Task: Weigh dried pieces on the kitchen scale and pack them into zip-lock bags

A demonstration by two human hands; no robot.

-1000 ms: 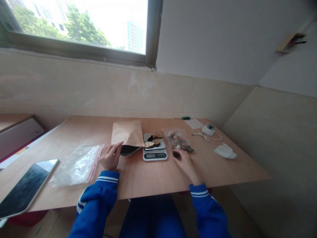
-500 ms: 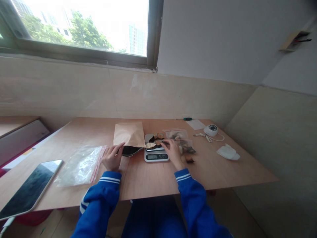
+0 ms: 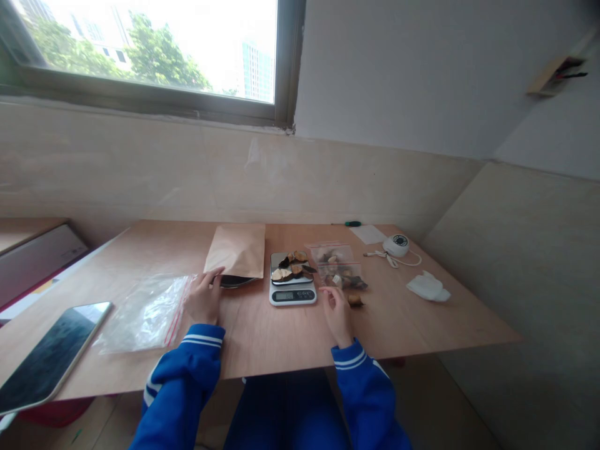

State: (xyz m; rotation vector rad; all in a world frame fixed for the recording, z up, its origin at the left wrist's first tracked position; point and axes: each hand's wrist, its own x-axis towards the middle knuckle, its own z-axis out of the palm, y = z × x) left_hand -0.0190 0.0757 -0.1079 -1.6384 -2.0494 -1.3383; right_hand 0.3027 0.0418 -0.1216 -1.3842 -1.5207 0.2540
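A brown paper bag (image 3: 239, 250) lies on the table with its dark mouth facing me. My left hand (image 3: 206, 299) pinches the left corner of that mouth. To the bag's right is a small white digital scale (image 3: 293, 299), with several dried brown-and-cream slices (image 3: 294, 269) on its plate. My right hand (image 3: 337, 312) hovers or rests just right of the scale, fingers loosely bent and apart, nothing visible in them. Close by lie clear zip bags (image 3: 340, 265) with dried pieces inside, and a loose brown piece (image 3: 355, 300).
On the left are a flat clear zip bag (image 3: 143, 315) and a tablet-like device (image 3: 54, 353). At the right stand a white dome camera (image 3: 396, 245) with its cable and a crumpled white tissue (image 3: 428, 286). A green-handled screwdriver (image 3: 353, 223) and white paper (image 3: 368, 234) lie at the back.
My right hand has drawn back from the slices on the scale to the table at its right. My left hand and the paper bag's mouth have shifted slightly left, away from the scale.
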